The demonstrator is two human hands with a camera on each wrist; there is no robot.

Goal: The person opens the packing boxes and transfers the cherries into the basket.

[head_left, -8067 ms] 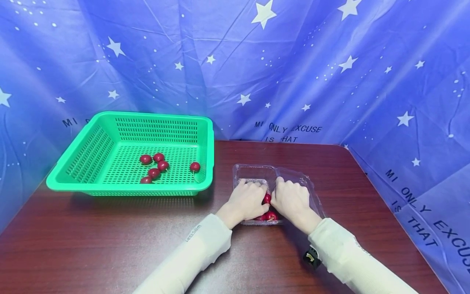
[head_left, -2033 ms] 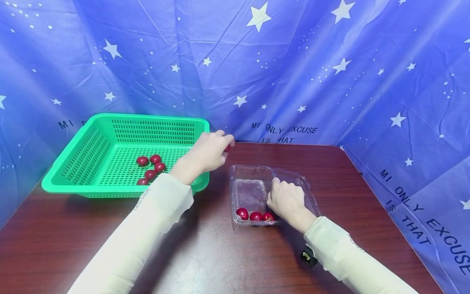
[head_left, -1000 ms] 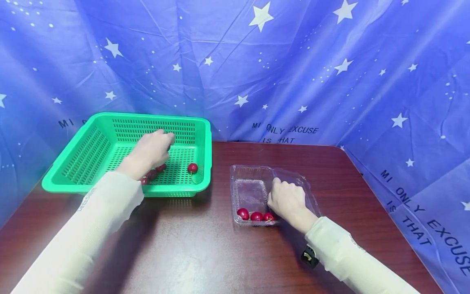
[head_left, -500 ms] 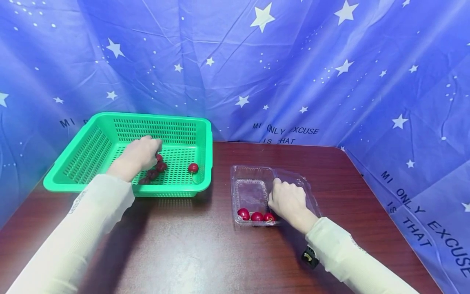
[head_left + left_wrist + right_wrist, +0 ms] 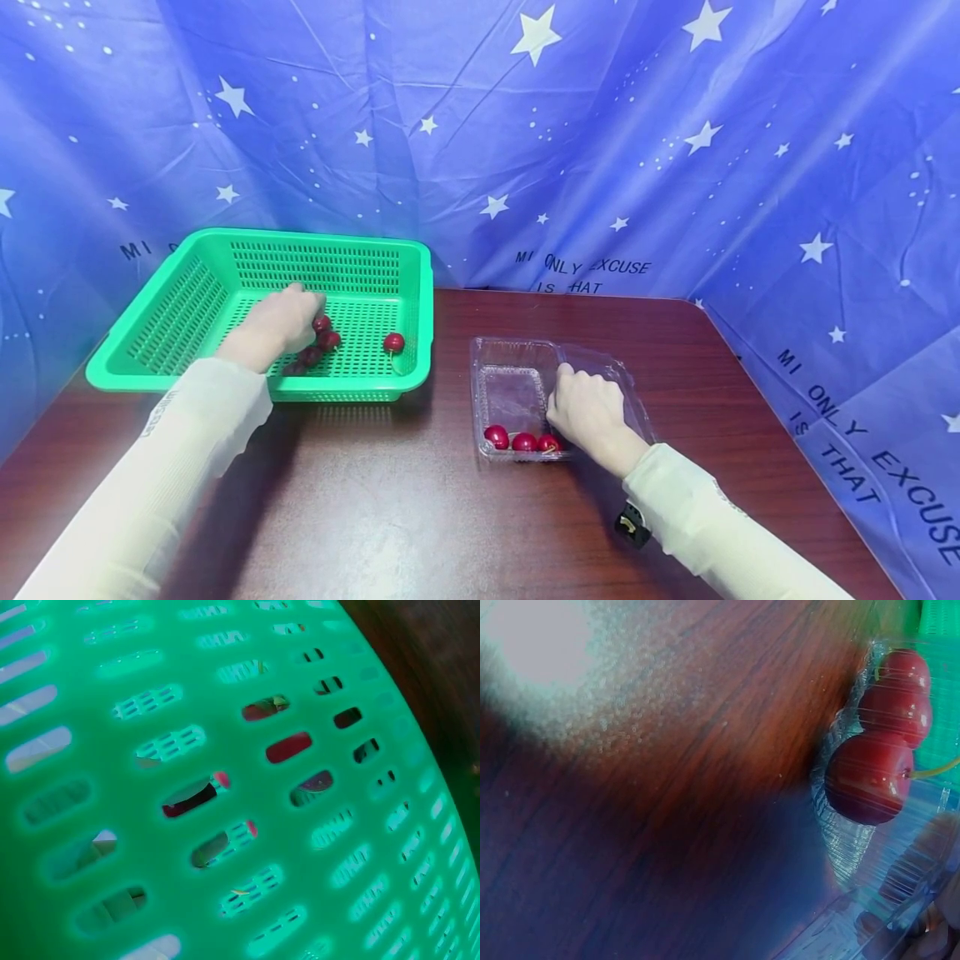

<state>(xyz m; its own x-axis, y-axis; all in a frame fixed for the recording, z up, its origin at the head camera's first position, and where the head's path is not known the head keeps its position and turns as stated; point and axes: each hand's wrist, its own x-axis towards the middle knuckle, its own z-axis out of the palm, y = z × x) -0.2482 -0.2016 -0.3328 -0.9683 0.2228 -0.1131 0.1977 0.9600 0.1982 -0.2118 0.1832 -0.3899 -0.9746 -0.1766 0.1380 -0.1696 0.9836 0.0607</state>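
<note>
The left hand (image 5: pixel 270 327) reaches down inside the basket (image 5: pixel 352 384), beside a cluster of cherries (image 5: pixel 330 340) — whether its fingers pinch one, I cannot tell (the fingertips are hidden). A lone cherry (image 5: pixel 393 342) lies toward the basket's right wall. Right of the basket, the right hand (image 5: pixel 590 410) grips the edge of a clear box (image 5: pixel 513 400) — three more cherries (image 5: pixel 524 442) sit inside it.

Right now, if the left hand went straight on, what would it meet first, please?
The left hand would probably meet the round, red cherry nearest its fingers; whether they already touch is unclear.
</note>
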